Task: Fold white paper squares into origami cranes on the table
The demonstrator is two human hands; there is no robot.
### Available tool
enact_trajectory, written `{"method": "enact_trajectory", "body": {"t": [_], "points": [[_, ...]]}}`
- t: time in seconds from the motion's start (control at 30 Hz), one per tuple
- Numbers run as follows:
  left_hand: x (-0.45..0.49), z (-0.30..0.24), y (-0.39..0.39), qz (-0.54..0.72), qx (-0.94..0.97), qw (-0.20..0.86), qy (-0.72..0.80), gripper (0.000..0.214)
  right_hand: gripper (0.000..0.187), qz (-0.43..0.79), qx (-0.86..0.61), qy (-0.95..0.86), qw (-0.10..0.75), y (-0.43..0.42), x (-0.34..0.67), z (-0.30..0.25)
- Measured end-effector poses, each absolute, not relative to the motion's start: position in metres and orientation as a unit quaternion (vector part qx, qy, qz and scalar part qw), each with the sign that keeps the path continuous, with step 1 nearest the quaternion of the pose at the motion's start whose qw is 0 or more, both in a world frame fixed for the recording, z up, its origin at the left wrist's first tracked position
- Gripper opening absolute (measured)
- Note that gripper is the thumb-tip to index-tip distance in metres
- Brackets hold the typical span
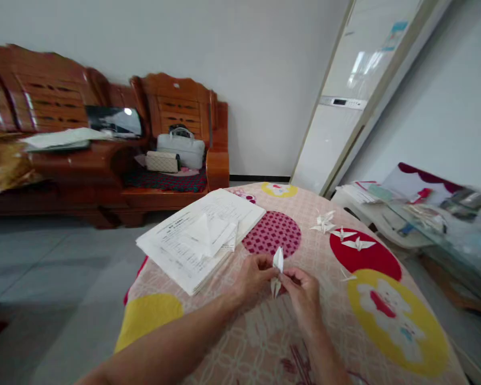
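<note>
Between my fingers, above the patterned tablecloth, is a white folded paper crane (278, 259), its pointed ends sticking up and down. My left hand (257, 274) pinches it from the left side. From the right, my right hand (301, 286) grips its middle with thumb and forefinger; the fingertips of both hands nearly meet there. Finished-looking paper cranes (358, 244) lie to the right on the red circle, and a few more sit close behind them. Left of my hands, loose white paper pieces (208, 235) rest on a stack of printed sheets (172, 262).
The round table's edge curves around to the right. Beyond it stands a glass-topped side table (420, 224) with papers and other items. A tall white air conditioner (336, 123) is at the back. Wooden sofas (220, 166) with bags on one seat line the left wall.
</note>
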State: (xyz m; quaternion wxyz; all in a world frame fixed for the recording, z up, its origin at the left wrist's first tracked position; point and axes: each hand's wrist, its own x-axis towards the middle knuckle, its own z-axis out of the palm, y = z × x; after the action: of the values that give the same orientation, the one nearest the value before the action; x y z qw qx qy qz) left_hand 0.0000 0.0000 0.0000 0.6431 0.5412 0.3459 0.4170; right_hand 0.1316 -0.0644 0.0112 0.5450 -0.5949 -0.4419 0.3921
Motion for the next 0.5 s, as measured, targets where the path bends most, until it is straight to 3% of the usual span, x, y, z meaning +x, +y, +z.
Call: {"method": "enact_trajectory", "body": {"t": [0.27,0.5], "points": [[-0.001,0.007,-0.001,0.389,0.484,0.714,0.324,0.026,0.019,0.471,-0.539,-0.372,0.591,-0.062,0.128,0.012],[-0.004,0.014,-0.002,0.389,0.426,0.762,0.294,0.031,0.026,0.458,-0.551,-0.378,0.585,-0.062,0.132,0.013]]}}
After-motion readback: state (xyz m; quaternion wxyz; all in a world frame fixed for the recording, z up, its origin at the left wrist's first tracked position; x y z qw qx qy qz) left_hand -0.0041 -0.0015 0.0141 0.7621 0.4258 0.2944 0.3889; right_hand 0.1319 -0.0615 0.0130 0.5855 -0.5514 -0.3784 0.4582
